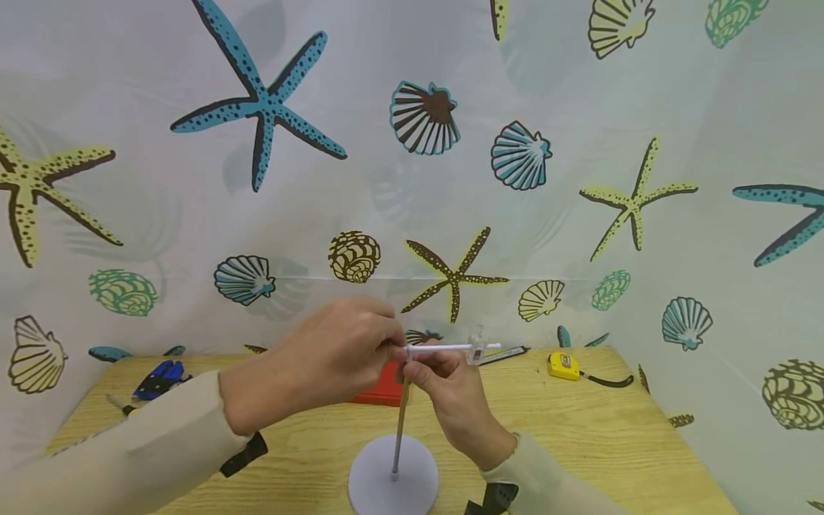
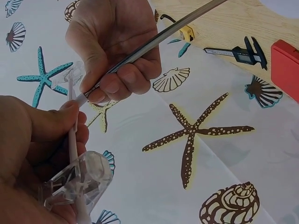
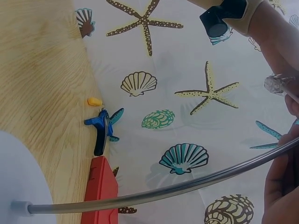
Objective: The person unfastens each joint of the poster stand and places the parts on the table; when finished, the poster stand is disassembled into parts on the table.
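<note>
A stand with a round grey base (image 1: 393,486) and an upright metal rod (image 1: 400,422) is on the wooden table (image 1: 579,436). A thin white rod (image 1: 450,347) lies crosswise at its top and carries a clear plastic clip (image 1: 477,349). My left hand (image 1: 394,347) pinches the white rod's left end. In the left wrist view the left hand (image 2: 28,144) shows thumb and fingers round the white rod (image 2: 72,135) beside another clear clip (image 2: 84,179). My right hand (image 1: 420,368) grips the top of the metal rod (image 2: 159,39). In the right wrist view the metal rod (image 3: 163,190) arcs from the base (image 3: 18,177).
A red box (image 1: 386,386) lies behind the stand. A digital caliper (image 1: 505,354) and a yellow tape measure (image 1: 563,365) sit at the back right, and blue-handled pliers (image 1: 157,379) at the back left. A seashell-print curtain (image 1: 412,179) closes in the table on all sides.
</note>
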